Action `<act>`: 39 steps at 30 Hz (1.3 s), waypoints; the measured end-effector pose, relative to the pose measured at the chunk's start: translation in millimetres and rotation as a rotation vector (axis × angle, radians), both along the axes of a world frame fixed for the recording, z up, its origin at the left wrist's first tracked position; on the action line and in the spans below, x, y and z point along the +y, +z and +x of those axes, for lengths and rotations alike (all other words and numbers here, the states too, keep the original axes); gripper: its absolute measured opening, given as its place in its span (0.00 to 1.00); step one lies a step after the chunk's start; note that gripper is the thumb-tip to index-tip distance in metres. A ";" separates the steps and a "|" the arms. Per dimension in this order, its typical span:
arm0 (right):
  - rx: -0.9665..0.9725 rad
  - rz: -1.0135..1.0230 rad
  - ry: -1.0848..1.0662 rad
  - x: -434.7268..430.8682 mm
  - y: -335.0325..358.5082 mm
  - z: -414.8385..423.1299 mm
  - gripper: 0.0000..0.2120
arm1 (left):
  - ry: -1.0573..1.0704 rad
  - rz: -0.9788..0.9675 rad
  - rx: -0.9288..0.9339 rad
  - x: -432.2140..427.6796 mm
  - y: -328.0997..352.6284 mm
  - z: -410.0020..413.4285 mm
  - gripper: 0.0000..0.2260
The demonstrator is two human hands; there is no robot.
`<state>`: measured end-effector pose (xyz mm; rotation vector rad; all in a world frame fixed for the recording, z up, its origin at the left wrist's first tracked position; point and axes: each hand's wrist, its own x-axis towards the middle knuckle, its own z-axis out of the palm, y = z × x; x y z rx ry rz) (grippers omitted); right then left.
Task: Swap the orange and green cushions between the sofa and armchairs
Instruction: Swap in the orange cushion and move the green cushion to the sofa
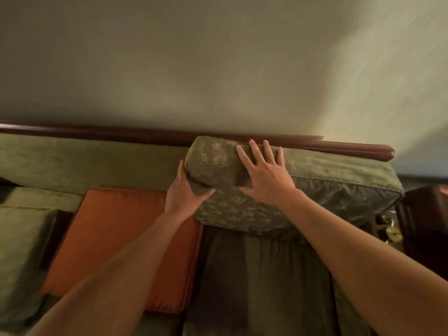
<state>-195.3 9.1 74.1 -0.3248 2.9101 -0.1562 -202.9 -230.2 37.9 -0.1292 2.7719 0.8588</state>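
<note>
Looking down from the head camera, a green sofa (pixel 92 161) runs across the view, its dark wooden top rail (pixel 145 133) lying against a pale wall (pixel 218 57). At the sofa's left end a plain green cushion (pixel 21 243) lies flat on the seat. Just right of it, with a dark gap between them, the orange cushion (pixel 121 238) lies flat on the middle of the seat, its far edge close to the backrest and its right edge running beside a bare, darker green seat section (pixel 261 282).

The left hand (pixel 186 192) reaches in over the orange cushion's far right corner and is clamped on the near left corner of the patterned green cushion (pixel 327 180), thumb on the front face and fingers wrapped behind the end. This cushion, with a leaf print and piped edges, stands tilted against the backrest at the sofa's right end; its top edge touches the wooden rail and its lower edge hangs over the bare seat section.

The right hand (pixel 264 173) lies flat on the cushion's upper front face, just right of the left hand, fingers spread apart and pointing toward the rail, gripping nothing. Beyond the sofa's right end stands dark wooden furniture (pixel 424 214), too dim to tell more.
</note>
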 end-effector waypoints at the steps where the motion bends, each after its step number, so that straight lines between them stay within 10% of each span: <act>1: 0.027 -0.003 0.040 -19.2 -0.2 -8.0 0.51 | -0.013 -0.029 -0.074 -9.9 -11.2 5.9 0.52; 5: 0.125 -0.011 0.116 -88.9 -9.9 -37.9 0.50 | -0.105 -0.148 -0.324 -42.8 -65.7 34.3 0.39; 10: 0.169 0.034 0.051 -118.7 -31.2 -49.8 0.42 | -0.146 -0.310 -0.569 -54.3 -161.4 91.6 0.48; 24: 0.218 0.078 -0.019 -128.1 -44.8 -46.7 0.40 | -0.189 -0.450 -0.189 -66.8 -249.8 97.5 0.49; 39: 0.164 0.154 0.050 -170.1 -72.9 -23.8 0.39 | -0.081 -0.320 -0.230 -170.3 -212.2 52.8 0.47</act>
